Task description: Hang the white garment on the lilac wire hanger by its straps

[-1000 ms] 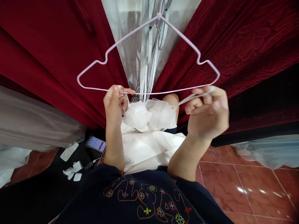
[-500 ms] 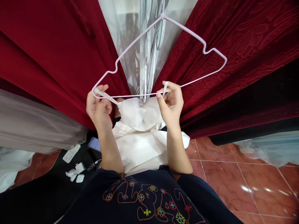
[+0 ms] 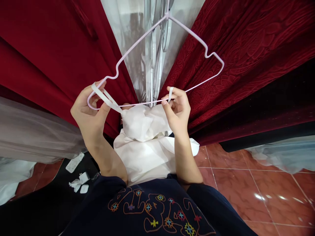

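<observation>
A pale pink clothes hanger (image 3: 134,45) hangs upright before me, its lower bar tilted slightly. My left hand (image 3: 90,114) is closed around a white strap (image 3: 105,97), which passes over the hanger's lower left corner. That strap runs down to a white garment (image 3: 145,157) gathered on my lap. With thumb and fingers my right hand (image 3: 177,113) pinches the hanger's lower bar near its middle. A second white strap (image 3: 170,94) loops around a finger of that hand. The top of the hanger's hook is out of view.
Dark red curtains or draped cloth (image 3: 61,49) flank a bundle of metallic-grey hangers (image 3: 154,59). On a black surface to the left lie a white charger (image 3: 84,177), a small white case (image 3: 84,188) and a clear patterned case (image 3: 74,162). Reddish floor tiles (image 3: 236,186) show at right.
My left hand has moved left and turned, drawing the left strap over the hanger's corner. The hanger has shifted slightly left. My right hand keeps its pinch almost in place.
</observation>
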Demonstrator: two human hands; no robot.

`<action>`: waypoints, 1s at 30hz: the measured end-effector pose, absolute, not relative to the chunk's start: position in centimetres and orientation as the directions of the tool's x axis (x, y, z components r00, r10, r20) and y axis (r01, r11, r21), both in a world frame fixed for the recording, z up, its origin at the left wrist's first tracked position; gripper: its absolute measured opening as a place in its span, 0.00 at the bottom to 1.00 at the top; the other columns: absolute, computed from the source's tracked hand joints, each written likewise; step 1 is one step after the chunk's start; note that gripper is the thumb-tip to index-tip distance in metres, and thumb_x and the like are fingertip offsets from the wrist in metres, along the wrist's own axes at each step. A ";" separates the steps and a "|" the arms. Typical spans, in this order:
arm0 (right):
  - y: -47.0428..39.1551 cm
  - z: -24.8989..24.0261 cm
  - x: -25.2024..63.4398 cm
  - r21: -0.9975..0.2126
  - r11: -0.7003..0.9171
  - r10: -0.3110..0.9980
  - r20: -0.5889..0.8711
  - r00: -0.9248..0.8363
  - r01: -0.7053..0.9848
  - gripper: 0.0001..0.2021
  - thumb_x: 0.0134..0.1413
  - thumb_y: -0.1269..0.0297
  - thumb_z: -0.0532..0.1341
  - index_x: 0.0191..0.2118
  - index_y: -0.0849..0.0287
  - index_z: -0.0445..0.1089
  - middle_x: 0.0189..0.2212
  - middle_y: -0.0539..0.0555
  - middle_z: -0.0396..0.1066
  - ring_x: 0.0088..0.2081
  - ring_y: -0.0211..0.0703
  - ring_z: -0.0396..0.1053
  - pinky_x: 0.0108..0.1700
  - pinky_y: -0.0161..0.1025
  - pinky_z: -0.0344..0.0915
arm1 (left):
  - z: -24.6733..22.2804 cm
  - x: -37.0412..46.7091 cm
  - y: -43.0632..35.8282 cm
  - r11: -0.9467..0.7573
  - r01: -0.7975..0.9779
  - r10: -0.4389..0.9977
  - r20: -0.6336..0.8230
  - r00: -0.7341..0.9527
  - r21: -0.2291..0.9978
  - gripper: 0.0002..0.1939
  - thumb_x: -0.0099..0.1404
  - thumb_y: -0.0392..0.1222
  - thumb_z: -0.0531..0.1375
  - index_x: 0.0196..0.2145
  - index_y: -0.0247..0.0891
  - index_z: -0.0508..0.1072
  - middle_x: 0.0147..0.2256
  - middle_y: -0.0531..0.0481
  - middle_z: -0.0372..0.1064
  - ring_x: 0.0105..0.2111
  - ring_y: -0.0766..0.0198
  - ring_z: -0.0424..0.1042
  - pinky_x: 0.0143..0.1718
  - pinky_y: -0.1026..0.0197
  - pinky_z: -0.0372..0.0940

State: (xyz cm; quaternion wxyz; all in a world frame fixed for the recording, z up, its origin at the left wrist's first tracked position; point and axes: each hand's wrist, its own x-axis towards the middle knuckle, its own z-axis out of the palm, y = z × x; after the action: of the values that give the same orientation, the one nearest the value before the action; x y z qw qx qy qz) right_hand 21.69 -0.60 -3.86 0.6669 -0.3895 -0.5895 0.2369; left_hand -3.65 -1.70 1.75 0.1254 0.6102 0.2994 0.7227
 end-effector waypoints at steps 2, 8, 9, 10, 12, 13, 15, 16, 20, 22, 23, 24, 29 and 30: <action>-0.5 -3.9 21.6 -0.807 0.573 0.784 0.591 0.188 0.145 0.20 0.71 0.45 0.64 0.60 0.48 0.69 0.43 0.53 0.73 0.42 0.41 0.73 0.35 0.41 0.69 | 3.5 -3.4 -1.7 -0.747 0.268 0.595 0.792 -0.140 0.608 0.17 0.61 0.36 0.79 0.48 0.35 0.88 0.45 0.43 0.86 0.49 0.50 0.85 0.53 0.51 0.79; -0.1 -4.0 21.7 -0.808 0.573 0.785 0.590 0.190 0.142 0.20 0.71 0.45 0.64 0.60 0.48 0.69 0.43 0.54 0.73 0.43 0.42 0.73 0.35 0.41 0.69 | 7.2 -3.7 -0.7 -0.660 0.436 0.719 0.683 0.130 0.612 0.12 0.63 0.42 0.78 0.45 0.43 0.88 0.42 0.45 0.85 0.43 0.45 0.83 0.50 0.41 0.78; -0.1 -4.0 21.8 -0.807 0.574 0.785 0.590 0.185 0.139 0.21 0.71 0.44 0.64 0.60 0.48 0.69 0.43 0.53 0.74 0.41 0.41 0.73 0.34 0.41 0.68 | 7.2 -3.8 -0.4 -0.664 0.407 0.728 0.666 0.160 0.628 0.16 0.63 0.44 0.78 0.49 0.42 0.88 0.44 0.44 0.85 0.44 0.45 0.83 0.51 0.40 0.78; -0.1 -4.0 21.9 -0.807 0.574 0.787 0.590 0.180 0.135 0.21 0.71 0.43 0.63 0.60 0.48 0.69 0.43 0.53 0.74 0.40 0.40 0.72 0.34 0.40 0.68 | 7.1 -3.8 -0.1 -0.666 0.377 0.733 0.658 0.172 0.643 0.20 0.63 0.44 0.78 0.52 0.41 0.88 0.45 0.44 0.85 0.44 0.45 0.84 0.50 0.41 0.78; -0.2 -4.1 22.2 -0.809 0.572 0.790 0.587 0.176 0.136 0.22 0.71 0.42 0.62 0.61 0.48 0.69 0.43 0.53 0.75 0.37 0.39 0.70 0.32 0.40 0.66 | 6.4 -3.5 0.3 -0.657 0.324 0.741 0.662 0.114 0.680 0.21 0.63 0.42 0.78 0.53 0.38 0.87 0.45 0.44 0.85 0.42 0.50 0.84 0.47 0.49 0.79; -0.3 -4.1 22.2 -0.812 0.567 0.792 0.584 0.178 0.141 0.22 0.71 0.41 0.62 0.61 0.48 0.69 0.43 0.53 0.75 0.35 0.38 0.68 0.31 0.40 0.64 | 5.7 -3.2 0.4 -0.647 0.284 0.743 0.668 0.030 0.707 0.18 0.64 0.40 0.77 0.51 0.38 0.87 0.43 0.45 0.85 0.40 0.55 0.83 0.45 0.54 0.78; -0.4 -4.1 22.2 -0.815 0.560 0.792 0.579 0.192 0.147 0.24 0.71 0.40 0.62 0.62 0.48 0.69 0.44 0.53 0.75 0.33 0.37 0.66 0.30 0.40 0.62 | 4.1 -2.3 0.5 -0.627 0.128 0.736 0.638 -0.226 0.768 0.09 0.65 0.37 0.75 0.44 0.39 0.87 0.36 0.49 0.82 0.33 0.64 0.77 0.37 0.62 0.74; -0.4 -4.1 22.1 -0.815 0.561 0.791 0.579 0.198 0.143 0.24 0.71 0.40 0.62 0.62 0.47 0.69 0.45 0.53 0.76 0.32 0.36 0.64 0.29 0.40 0.61 | 3.2 -1.6 0.5 -0.623 -0.001 0.732 0.582 -0.355 0.783 0.07 0.64 0.38 0.75 0.41 0.39 0.85 0.33 0.51 0.79 0.29 0.66 0.73 0.33 0.64 0.71; -0.8 -4.1 21.4 -0.818 0.556 0.798 0.575 0.180 0.147 0.24 0.70 0.42 0.63 0.65 0.46 0.67 0.47 0.53 0.76 0.30 0.35 0.62 0.27 0.39 0.62 | -0.1 1.9 0.4 -0.513 -0.454 0.826 0.275 -0.493 0.728 0.24 0.71 0.64 0.68 0.35 0.38 0.76 0.29 0.48 0.74 0.30 0.62 0.75 0.34 0.62 0.71; -1.3 -3.9 21.1 -0.816 0.549 0.798 0.576 0.176 0.179 0.25 0.71 0.43 0.62 0.66 0.46 0.66 0.49 0.53 0.77 0.32 0.36 0.65 0.28 0.39 0.64 | -1.0 3.6 0.3 -0.514 -0.470 0.838 0.303 -0.453 0.717 0.31 0.74 0.73 0.61 0.33 0.39 0.74 0.29 0.47 0.74 0.30 0.61 0.75 0.34 0.60 0.70; -1.6 -3.8 21.1 -0.811 0.551 0.795 0.582 0.175 0.195 0.25 0.71 0.44 0.62 0.67 0.46 0.66 0.49 0.54 0.77 0.33 0.36 0.66 0.29 0.39 0.66 | -1.3 4.2 0.2 -0.522 -0.451 0.836 0.331 -0.437 0.724 0.31 0.75 0.73 0.60 0.33 0.40 0.74 0.28 0.47 0.74 0.30 0.61 0.75 0.33 0.61 0.69; -2.0 -3.6 21.2 -0.804 0.557 0.789 0.591 0.169 0.208 0.26 0.72 0.45 0.62 0.68 0.45 0.65 0.51 0.54 0.77 0.34 0.36 0.68 0.30 0.39 0.67 | -1.4 4.7 0.1 -0.532 -0.424 0.832 0.359 -0.423 0.733 0.30 0.75 0.72 0.60 0.33 0.40 0.74 0.28 0.48 0.74 0.29 0.61 0.75 0.33 0.61 0.69; -4.0 -2.6 24.0 -0.778 0.581 0.736 0.628 0.255 0.239 0.25 0.72 0.52 0.63 0.71 0.39 0.69 0.62 0.55 0.78 0.35 0.39 0.74 0.31 0.41 0.70 | -0.7 4.6 -0.9 -0.540 -0.285 0.817 0.412 -0.403 0.792 0.26 0.77 0.66 0.62 0.33 0.41 0.74 0.28 0.49 0.76 0.27 0.61 0.75 0.32 0.60 0.70; -4.0 -2.5 25.1 -0.778 0.583 0.691 0.627 0.360 0.234 0.23 0.71 0.55 0.63 0.69 0.40 0.73 0.61 0.56 0.79 0.32 0.38 0.72 0.29 0.41 0.67 | -0.5 4.3 -1.1 -0.551 -0.251 0.803 0.422 -0.422 0.796 0.26 0.77 0.65 0.62 0.33 0.41 0.75 0.28 0.50 0.75 0.27 0.61 0.76 0.32 0.60 0.70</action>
State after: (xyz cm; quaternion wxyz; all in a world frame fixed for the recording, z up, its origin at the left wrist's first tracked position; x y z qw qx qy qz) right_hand 25.10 -4.02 -2.51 0.7057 -0.4267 -0.5419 0.1617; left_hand 4.32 -1.08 -0.45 0.3397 0.4169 0.3307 0.7755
